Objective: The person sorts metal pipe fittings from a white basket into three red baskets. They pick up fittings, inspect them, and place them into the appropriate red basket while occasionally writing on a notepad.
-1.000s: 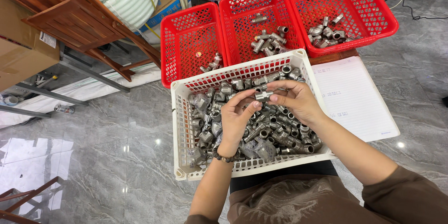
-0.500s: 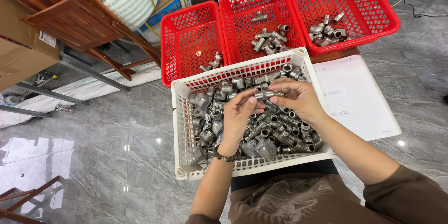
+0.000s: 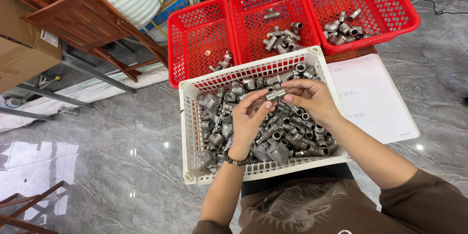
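Pinching metal fitting (image 3: 275, 93) between left hand (image 3: 249, 117) and right hand (image 3: 312, 98) | above white basket (image 3: 187, 131) (full of fittings)

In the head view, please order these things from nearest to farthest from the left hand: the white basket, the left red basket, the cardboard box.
Measured from the left hand:
1. White basket: directly under the hand, full of metal fittings.
2. Left red basket: beyond the white basket, up and slightly left.
3. Cardboard box: far left edge, beside the wooden furniture.
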